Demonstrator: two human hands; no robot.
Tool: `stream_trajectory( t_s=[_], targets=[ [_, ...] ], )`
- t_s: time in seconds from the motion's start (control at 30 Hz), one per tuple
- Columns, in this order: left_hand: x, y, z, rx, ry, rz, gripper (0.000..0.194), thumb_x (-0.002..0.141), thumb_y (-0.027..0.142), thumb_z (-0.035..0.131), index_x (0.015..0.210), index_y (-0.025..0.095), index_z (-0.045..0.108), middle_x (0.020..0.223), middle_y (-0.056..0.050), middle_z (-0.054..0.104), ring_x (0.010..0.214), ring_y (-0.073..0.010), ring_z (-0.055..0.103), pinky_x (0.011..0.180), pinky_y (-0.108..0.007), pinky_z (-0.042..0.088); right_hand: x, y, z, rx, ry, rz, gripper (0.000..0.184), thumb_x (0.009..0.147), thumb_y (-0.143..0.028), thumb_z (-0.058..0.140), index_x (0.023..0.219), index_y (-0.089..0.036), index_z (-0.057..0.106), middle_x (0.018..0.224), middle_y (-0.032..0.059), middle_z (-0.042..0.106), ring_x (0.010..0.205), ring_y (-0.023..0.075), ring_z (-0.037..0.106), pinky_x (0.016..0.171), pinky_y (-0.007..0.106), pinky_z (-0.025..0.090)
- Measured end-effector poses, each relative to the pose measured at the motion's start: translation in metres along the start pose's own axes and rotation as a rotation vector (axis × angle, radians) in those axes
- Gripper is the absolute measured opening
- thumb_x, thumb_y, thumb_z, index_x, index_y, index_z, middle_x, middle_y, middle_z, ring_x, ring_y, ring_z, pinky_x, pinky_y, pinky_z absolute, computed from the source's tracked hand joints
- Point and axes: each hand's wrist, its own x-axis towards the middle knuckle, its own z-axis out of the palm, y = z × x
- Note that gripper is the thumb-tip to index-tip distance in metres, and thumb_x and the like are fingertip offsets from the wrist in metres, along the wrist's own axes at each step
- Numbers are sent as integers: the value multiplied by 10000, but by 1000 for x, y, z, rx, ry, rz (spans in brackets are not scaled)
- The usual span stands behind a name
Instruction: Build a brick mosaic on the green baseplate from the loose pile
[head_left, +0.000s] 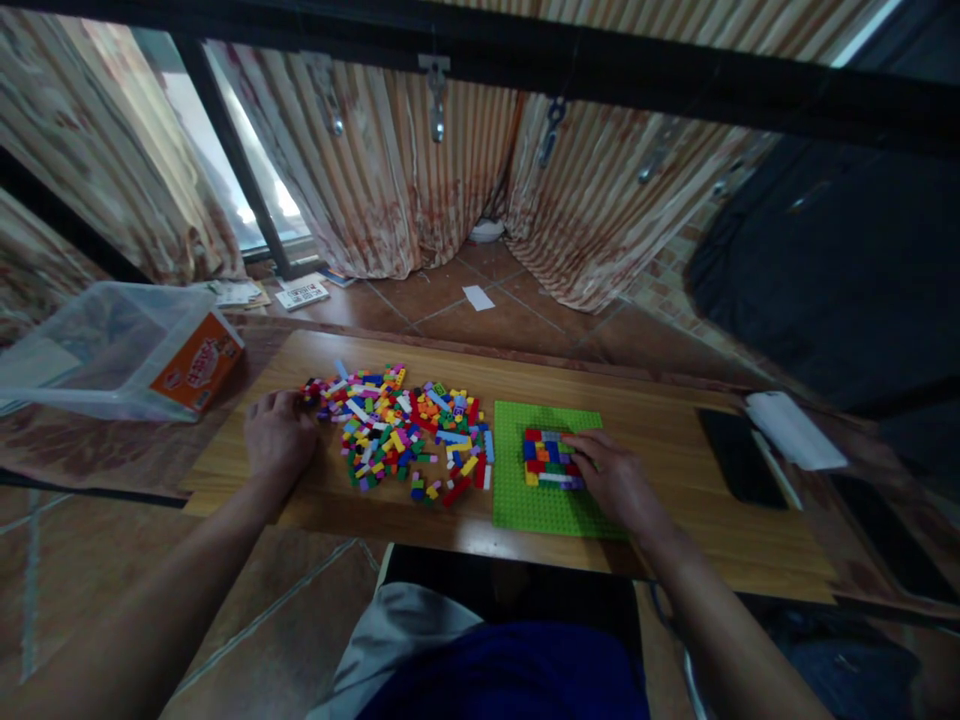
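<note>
A square green studded baseplate lies on the wooden table in front of me. On it sits a low block of toy bricks in red, blue, orange, yellow and white. My right hand reaches over the block's right side, fingers closed at its top edge; whatever they pinch is hidden. Left of the plate spreads a loose pile of small coloured bricks. At the pile's left end rests my left hand, back up, fingers curled together beside some dark red bricks; what lies under them is hidden.
A clear plastic bin with an orange label stands to the left. A black phone-like slab lies at the table's right end, near a white object. A dark bar with hanging clips crosses above; curtains hang behind.
</note>
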Motion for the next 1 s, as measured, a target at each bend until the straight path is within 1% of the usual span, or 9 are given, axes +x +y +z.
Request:
stream_trajectory(
  t_s=[0.13, 0.23, 0.33, 0.4, 0.47, 0.53, 0.67, 0.8, 1.0],
  targets=[
    [0, -1, 2, -15, 4, 0, 359, 824, 203, 439, 1114, 120, 633, 1129, -164, 627, 1085, -314, 525, 964, -444, 415, 2, -3, -3, -12, -3, 17, 319, 878, -242, 441, 1051, -229, 708, 1029, 71, 688, 914, 210, 656, 864, 389, 529],
    [1, -3, 4, -31, 9, 3, 352, 813, 195, 443, 1100, 134, 639, 1118, -159, 633, 1093, -321, 531, 963, -451, 414, 2, -4, -7, 1, 48, 62, 312, 888, -277, 436, 1027, -220, 709, 1009, 77, 704, 929, 219, 656, 878, 396, 519],
    [1, -4, 5, -40, 14, -6, 343, 817, 207, 444, 1089, 147, 643, 1106, -155, 638, 1092, -316, 537, 966, -445, 414, 3, -2, -8, 34, 149, 165, 323, 897, -355, 449, 1023, -202, 703, 1038, 96, 700, 925, 226, 652, 869, 399, 516],
    [1, -4, 5, -42, 17, -14, 344, 825, 222, 438, 1092, 156, 644, 1110, -154, 638, 1091, -314, 539, 964, -440, 418, 3, 2, -4, 69, 212, 263, 374, 892, -430, 461, 1058, -184, 689, 1081, 119, 684, 912, 231, 649, 832, 399, 525],
    [0, -3, 4, -45, 11, -21, 347, 830, 233, 437, 1097, 158, 644, 1120, -155, 634, 1096, -313, 538, 964, -439, 418, 5, 8, 2, 98, 240, 350, 456, 876, -504, 474, 1105, -162, 668, 1114, 146, 666, 935, 248, 640, 825, 416, 525],
    [-1, -2, 2, -51, 7, -25, 348, 835, 241, 434, 1098, 152, 644, 1121, -158, 631, 1103, -312, 534, 972, -442, 413, 6, 13, 11, 87, 238, 388, 523, 859, -555, 481, 1133, -144, 654, 1136, 168, 650, 1007, 273, 617, 882, 454, 501],
    [-2, 1, 0, -55, 2, -24, 360, 847, 239, 422, 1117, 133, 635, 1132, -165, 625, 1116, -310, 522, 982, -449, 406, 8, 16, 26, 11, 236, 347, 541, 845, -582, 498, 1124, -146, 654, 1177, 173, 626, 1148, 291, 544, 1015, 492, 407],
    [-1, 1, 0, -36, -2, -21, 355, 836, 214, 428, 1117, 140, 631, 1152, -158, 619, 1113, -312, 521, 977, -444, 410, 6, 13, 33, 2, 256, 331, 521, 843, -581, 508, 1122, -166, 654, 1205, 156, 617, 1184, 292, 513, 1024, 510, 379],
    [-1, 0, 1, -24, 8, -16, 353, 831, 209, 428, 1110, 150, 634, 1141, -146, 628, 1105, -299, 524, 984, -429, 410, 5, 11, 37, 20, 263, 354, 507, 845, -565, 509, 1104, -158, 664, 1211, 165, 612, 1191, 292, 503, 1030, 521, 353]
  ],
)
